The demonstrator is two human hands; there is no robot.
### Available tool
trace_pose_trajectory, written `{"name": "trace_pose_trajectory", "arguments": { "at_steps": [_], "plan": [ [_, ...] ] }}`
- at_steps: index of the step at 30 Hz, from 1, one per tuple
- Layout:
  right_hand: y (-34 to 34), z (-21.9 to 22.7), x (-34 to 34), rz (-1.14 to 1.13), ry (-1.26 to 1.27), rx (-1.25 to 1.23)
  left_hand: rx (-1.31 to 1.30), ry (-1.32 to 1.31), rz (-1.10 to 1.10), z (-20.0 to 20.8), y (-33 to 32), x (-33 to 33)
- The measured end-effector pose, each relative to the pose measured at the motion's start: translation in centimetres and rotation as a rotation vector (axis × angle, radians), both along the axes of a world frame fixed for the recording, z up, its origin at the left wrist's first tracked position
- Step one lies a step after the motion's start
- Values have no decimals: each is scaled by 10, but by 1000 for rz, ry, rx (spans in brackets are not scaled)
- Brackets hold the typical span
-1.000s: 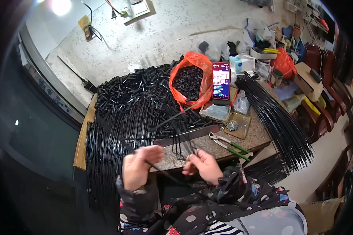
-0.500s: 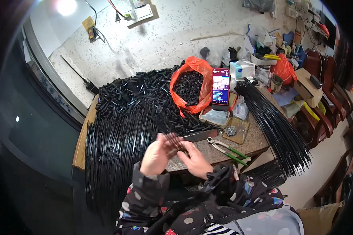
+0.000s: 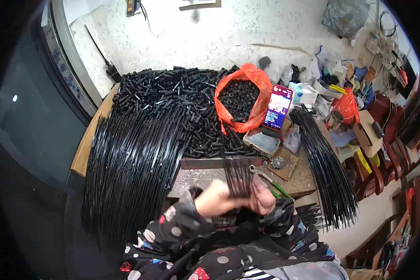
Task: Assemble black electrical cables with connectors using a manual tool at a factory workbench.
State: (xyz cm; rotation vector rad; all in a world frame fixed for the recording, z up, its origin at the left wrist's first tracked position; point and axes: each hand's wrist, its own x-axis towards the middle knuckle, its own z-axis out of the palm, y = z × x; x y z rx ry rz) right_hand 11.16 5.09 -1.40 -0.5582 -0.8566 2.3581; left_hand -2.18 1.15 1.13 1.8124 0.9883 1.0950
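Close to the table's front edge, my left hand and my right hand are together around a small bunch of thin black rods. The rods stand up side by side between the hands, smeared by motion. Fingers of both hands are closed on their lower part, though some are hidden. To the left lies a wide layer of long black rods, hanging over the table edge. Beyond the hands is a large heap of short black tube-like parts, with a metal strip along its front.
A red plastic bag full of small black parts stands behind, beside an upright phone. Green-handled pincers lie partly behind my right hand. Another bundle of black rods spills over the right edge. A spiky metal piece sits nearby.
My hands and the rods have moved to the right and slightly nearer in the picture. The rods now stand more upright and fanned. The whole view has shifted and turned.
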Motion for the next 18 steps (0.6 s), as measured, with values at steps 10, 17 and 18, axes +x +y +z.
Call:
{"name": "trace_pose_trajectory", "arguments": {
  "at_steps": [10, 17, 18],
  "plan": [
    [80, -3, -41, -283, -450, 194, 334, 252, 155, -84, -4, -6],
    [23, 33, -8, 231, 10, 497, 169, 567, 504, -108, -16, -19],
    [14, 28, 2, 309, -35, 742, 94, 601, 646, -109, -15, -19]
  ]
}}
